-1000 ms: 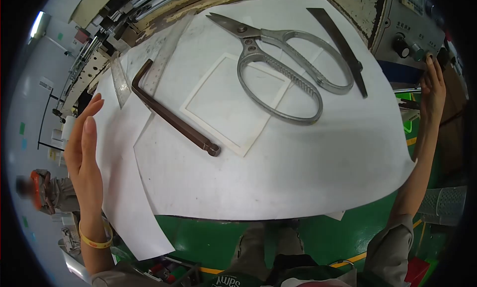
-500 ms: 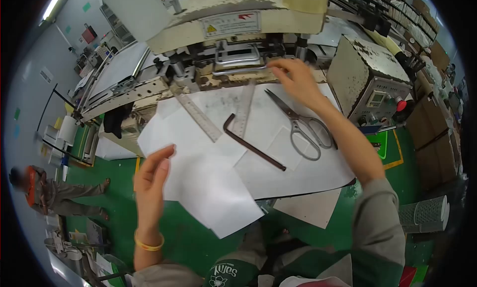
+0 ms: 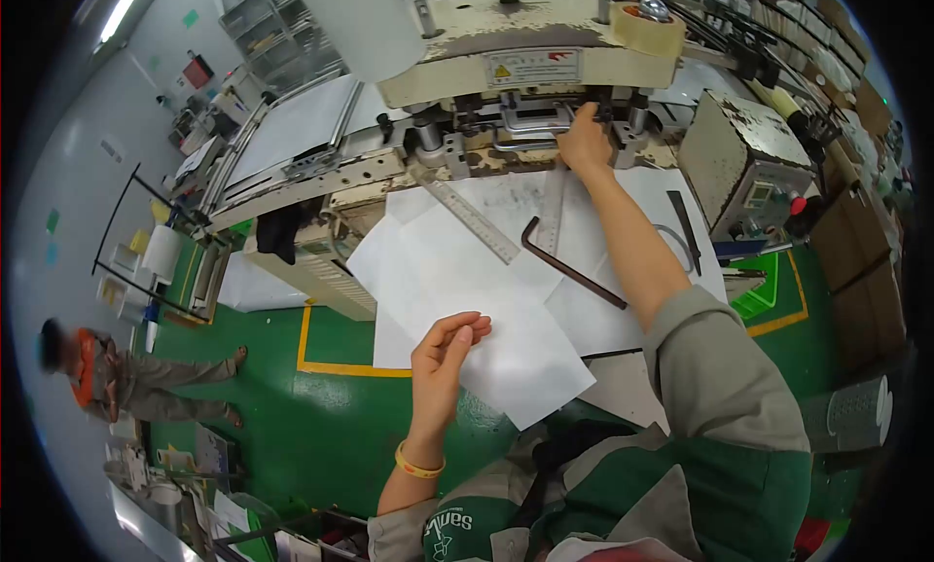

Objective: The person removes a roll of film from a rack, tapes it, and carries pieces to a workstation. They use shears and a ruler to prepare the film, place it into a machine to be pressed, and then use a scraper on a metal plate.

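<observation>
My right hand (image 3: 587,145) reaches into the front of the press, its fingers closed around the right end of a metal handle (image 3: 530,144). Its fingertips are partly hidden by the machine. Low on the left, my left hand (image 3: 443,358) hovers by a loose white sheet (image 3: 525,367), fingers loosely curled and nothing visible in them. On the paper-covered table lie a clear ruler (image 3: 472,221), a second clear ruler (image 3: 552,217) and a dark hex key (image 3: 574,268). A grey scissor loop (image 3: 693,255) shows past my right forearm, which hides the rest.
The worn cream press (image 3: 467,41) spans the back, with a tape roll (image 3: 647,32) on top. At right stands a control box (image 3: 749,163) with a red button. A black strip (image 3: 684,226) lies near the table's right edge. A person (image 3: 126,367) stands at far left.
My right hand has moved deeper into the press at the handle. My left hand has come right over the loose sheet, its fingers closer together. The view has swung, and my forearm now covers most of the scissors.
</observation>
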`<state>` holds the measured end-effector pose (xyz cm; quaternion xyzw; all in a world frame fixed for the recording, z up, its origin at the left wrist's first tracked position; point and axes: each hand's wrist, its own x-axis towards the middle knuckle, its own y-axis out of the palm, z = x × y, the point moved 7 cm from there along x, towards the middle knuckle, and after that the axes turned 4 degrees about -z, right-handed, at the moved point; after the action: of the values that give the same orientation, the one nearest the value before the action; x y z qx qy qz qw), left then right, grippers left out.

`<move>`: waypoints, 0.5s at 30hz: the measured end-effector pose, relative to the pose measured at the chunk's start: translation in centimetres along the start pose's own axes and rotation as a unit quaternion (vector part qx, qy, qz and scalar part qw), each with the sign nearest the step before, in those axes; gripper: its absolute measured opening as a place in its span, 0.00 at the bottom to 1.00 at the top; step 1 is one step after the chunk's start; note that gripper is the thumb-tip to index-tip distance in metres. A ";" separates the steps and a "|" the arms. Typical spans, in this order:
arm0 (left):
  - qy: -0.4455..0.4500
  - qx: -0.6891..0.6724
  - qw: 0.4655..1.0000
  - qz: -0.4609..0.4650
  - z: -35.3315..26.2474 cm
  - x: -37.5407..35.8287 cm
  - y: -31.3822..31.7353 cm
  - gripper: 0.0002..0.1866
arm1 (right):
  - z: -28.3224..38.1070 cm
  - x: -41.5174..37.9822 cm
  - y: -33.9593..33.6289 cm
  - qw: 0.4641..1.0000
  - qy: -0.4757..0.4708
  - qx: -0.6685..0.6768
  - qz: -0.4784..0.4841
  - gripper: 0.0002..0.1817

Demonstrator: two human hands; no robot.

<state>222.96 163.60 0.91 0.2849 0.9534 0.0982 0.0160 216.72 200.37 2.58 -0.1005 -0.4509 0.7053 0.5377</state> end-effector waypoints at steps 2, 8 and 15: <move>0.006 -0.010 1.000 -0.026 0.6 -0.4 -0.8 0.11 | -0.1 -0.4 0.6 0.994 0.058 0.084 0.050 0.37; 0.007 -0.049 0.993 -0.108 3.0 -1.2 -2.3 0.10 | -1.8 -0.5 1.3 0.942 0.151 0.287 -0.080 0.29; -0.206 -0.320 0.924 0.046 4.0 1.3 2.9 0.33 | -5.8 -11.8 -7.0 0.829 0.153 0.493 0.213 0.32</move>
<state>223.76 167.42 -2.39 0.3224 0.8326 0.3377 0.2979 229.74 193.57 0.40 -0.0220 0.0774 0.9067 0.4140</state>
